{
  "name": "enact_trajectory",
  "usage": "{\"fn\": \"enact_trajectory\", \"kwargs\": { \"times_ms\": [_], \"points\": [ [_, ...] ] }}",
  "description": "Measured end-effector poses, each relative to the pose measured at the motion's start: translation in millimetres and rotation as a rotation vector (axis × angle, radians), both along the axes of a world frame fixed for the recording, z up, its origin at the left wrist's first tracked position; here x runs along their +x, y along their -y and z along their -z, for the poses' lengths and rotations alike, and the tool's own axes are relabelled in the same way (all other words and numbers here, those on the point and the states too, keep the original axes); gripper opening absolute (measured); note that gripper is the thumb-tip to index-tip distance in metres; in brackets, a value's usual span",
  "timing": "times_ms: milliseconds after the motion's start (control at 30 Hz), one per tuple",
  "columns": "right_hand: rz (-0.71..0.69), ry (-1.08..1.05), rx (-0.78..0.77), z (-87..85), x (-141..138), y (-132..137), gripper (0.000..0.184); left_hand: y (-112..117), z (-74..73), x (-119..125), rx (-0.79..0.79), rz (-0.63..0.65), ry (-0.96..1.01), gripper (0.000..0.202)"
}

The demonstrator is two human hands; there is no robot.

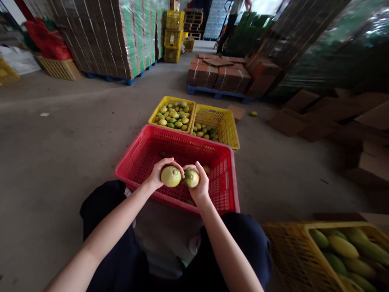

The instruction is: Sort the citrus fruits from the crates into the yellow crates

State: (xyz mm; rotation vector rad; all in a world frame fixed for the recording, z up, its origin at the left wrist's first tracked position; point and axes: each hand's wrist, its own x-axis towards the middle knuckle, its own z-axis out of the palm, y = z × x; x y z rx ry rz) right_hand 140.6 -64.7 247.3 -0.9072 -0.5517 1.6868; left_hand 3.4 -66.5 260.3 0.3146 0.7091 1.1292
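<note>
Above the red crate (pixel 226 156), my left hand (pixel 157 173) is closed around a pale yellow-green lemon (pixel 171 177). A second lemon (pixel 191 178), greener on its left side, sits in the curled fingers of my right hand (pixel 201 185). The hands are close together, with the stem ends of both fruits facing me. Low in the red crate lie a few fruits, partly hidden by my hands. Just beyond it stand a yellow crate full of lemons (pixel 173 114) and another yellow crate (pixel 226 125) with fewer lemons at its left.
A yellow crate of fruit (pixel 285 247) stands at my right. Flattened cardboard (pixel 322 113) lies along the right side. One loose fruit (pixel 253 114) is on the floor. Farther back are a pallet of cartons (pixel 219 75), wrapped stacks (pixel 121 36), stacked yellow crates (pixel 174 36) and a person (pixel 232 20).
</note>
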Motion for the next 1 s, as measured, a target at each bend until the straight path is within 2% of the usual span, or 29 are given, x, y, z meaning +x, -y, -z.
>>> {"fn": "enact_trajectory", "kwargs": {
  "times_ms": [133,233,333,433,467,567,667,733,833,1000],
  "points": [
    [-0.081,-0.129,-0.105,1.5,2,-4,0.047,-2,-2.4,3,-0.081,-0.023,0.018,0.037],
    [-0.120,-0.223,-0.202,5.0,4,-10,0.043,-8,0.5,6,-0.210,-0.170,-0.023,0.030],
    [-0.105,-0.230,-0.218,8.2,3,-13,0.030,-10,4.7,8,-0.322,-0.305,-0.032,0.027],
    [-0.029,-0.203,-0.225,10.7,1,-15,0.006,-8,6.0,8,-0.333,-0.351,0.021,0.024],
    [0.000,-0.189,-0.234,11.7,1,-16,0.004,-7,6.0,8,-0.327,-0.366,0.043,0.020],
    [0.014,-0.170,-0.293,15.6,2,-20,0.007,-7,6.6,6,-0.346,-0.401,0.102,0.014],
    [0.013,-0.189,-0.356,21.1,3,-24,0.023,-10,9.0,3,-0.454,-0.402,0.127,0.028],
    [0.027,-0.181,-0.367,24.4,3,-26,0.023,-11,9.4,2,-0.486,-0.379,0.133,0.032],
    [0.049,-0.150,-0.384,26.2,1,-26,0.023,-9,6.9,4,-0.426,-0.343,0.118,0.026],
    [0.018,-0.142,-0.325,19.9,1,-22,0.021,-6,4.8,4,-0.408,-0.437,0.077,0.019]
  ]
}}
